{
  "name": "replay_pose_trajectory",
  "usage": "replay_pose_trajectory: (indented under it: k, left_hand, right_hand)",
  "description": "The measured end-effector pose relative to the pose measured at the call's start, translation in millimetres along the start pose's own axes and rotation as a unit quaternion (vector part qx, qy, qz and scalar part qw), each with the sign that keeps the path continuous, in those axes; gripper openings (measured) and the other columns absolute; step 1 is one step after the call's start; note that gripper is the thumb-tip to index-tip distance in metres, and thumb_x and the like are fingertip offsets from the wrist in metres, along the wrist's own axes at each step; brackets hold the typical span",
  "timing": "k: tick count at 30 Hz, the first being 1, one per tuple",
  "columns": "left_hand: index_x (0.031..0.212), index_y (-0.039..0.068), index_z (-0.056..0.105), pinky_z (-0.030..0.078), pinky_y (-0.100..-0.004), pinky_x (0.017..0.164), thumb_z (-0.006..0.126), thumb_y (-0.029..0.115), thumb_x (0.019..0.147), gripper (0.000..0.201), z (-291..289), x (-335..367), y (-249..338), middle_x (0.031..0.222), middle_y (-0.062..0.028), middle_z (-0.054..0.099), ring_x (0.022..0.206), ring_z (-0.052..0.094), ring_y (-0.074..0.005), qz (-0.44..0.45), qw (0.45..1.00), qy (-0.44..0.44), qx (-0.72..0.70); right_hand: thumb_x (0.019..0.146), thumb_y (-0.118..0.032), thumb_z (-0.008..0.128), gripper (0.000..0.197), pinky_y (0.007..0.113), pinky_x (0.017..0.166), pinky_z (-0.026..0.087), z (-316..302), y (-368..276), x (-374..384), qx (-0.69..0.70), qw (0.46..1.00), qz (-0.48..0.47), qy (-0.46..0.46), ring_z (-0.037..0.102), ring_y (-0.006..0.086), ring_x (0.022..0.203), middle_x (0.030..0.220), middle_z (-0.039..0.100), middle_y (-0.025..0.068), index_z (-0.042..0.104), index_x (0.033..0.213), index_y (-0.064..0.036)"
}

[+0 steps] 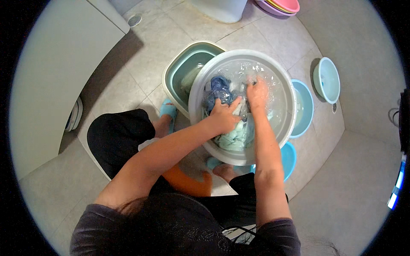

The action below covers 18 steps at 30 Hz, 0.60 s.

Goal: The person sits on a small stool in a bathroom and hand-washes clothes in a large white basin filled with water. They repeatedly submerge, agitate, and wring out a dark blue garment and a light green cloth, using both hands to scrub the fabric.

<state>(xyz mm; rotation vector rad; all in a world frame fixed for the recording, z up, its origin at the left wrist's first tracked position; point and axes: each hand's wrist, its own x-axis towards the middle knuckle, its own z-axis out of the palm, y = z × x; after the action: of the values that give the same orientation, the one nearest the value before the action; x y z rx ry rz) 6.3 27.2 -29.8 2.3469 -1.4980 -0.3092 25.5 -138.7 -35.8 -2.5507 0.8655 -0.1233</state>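
A large round grey-white basin holds water and wet clothes. Among them are a dark blue garment at the left and a pale mint-green cloth nearer to me. My left hand presses on the clothes between these two, its fingers spread apart. On the far right side of the pile, my right hand dips into the water. Splashes and ripples blur its fingertips, so whether it grips any cloth is unclear.
A square green tub with water and a pale cloth stands partly under the basin's left rim. Blue bowls sit along the right, and another light-blue bowl leans near the wall. Stacked coloured basins are at the back.
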Motion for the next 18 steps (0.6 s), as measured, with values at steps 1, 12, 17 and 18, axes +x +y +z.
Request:
replay_pose_trajectory:
  k: [1, 12, 17, 18]
  left_hand:
    - [0.096, 0.027, 0.064, 0.029, -0.0464, 0.073, 0.056, 0.025, 0.067, 0.031, -0.4, -1.0, -1.2, 0.136, -0.0172, 0.027, 0.079, 0.058, -0.024, -0.006, 1.0, -0.014, -0.003]
    - [0.087, 0.022, 0.064, 0.031, -0.0524, 0.073, 0.056, 0.026, 0.066, 0.023, -14.7, 6.7, -2.9, 0.128, -0.0106, 0.039, 0.078, 0.059, -0.0251, -0.041, 0.989, -0.14, 0.024]
    - [0.099, 0.024, 0.062, 0.026, -0.0541, 0.082, 0.049, 0.026, 0.073, 0.029, -28.7, 10.0, 5.8, 0.133, -0.0143, 0.032, 0.099, 0.053, -0.0292, -0.049, 0.981, -0.188, 0.001]
    - [0.099, 0.024, 0.062, 0.026, -0.0541, 0.082, 0.049, 0.026, 0.073, 0.029, -27.6, 9.4, 5.3, 0.133, -0.0143, 0.032, 0.099, 0.053, -0.0292, -0.048, 0.981, -0.188, 0.001]
  right_hand:
    - [0.077, -0.029, 0.057, 0.041, 0.041, 0.082, 0.04, -5.5, 9.3, 4.3, -0.001, 1.0, -0.001, 0.001, 0.05, 0.0358, 0.098, 0.11, 0.053, 0.0175, 0.054, 0.109, -0.0043]
    - [0.074, -0.032, 0.061, 0.042, 0.045, 0.09, 0.035, -22.1, -22.2, -65.6, -0.057, 0.984, -0.163, -0.034, 0.038, 0.0379, 0.113, 0.124, 0.039, 0.0225, 0.054, 0.113, -0.0188]
    - [0.076, -0.03, 0.058, 0.039, 0.042, 0.081, 0.041, 1.5, 4.1, 5.3, -0.028, 0.998, 0.002, -0.06, 0.049, 0.0346, 0.099, 0.11, 0.051, 0.0205, 0.054, 0.109, -0.0081]
    - [0.077, -0.029, 0.058, 0.038, 0.041, 0.079, 0.042, -3.7, 11.8, 12.4, 0.052, 0.995, 0.044, -0.066, 0.052, 0.0333, 0.095, 0.105, 0.054, 0.0196, 0.055, 0.107, -0.0052]
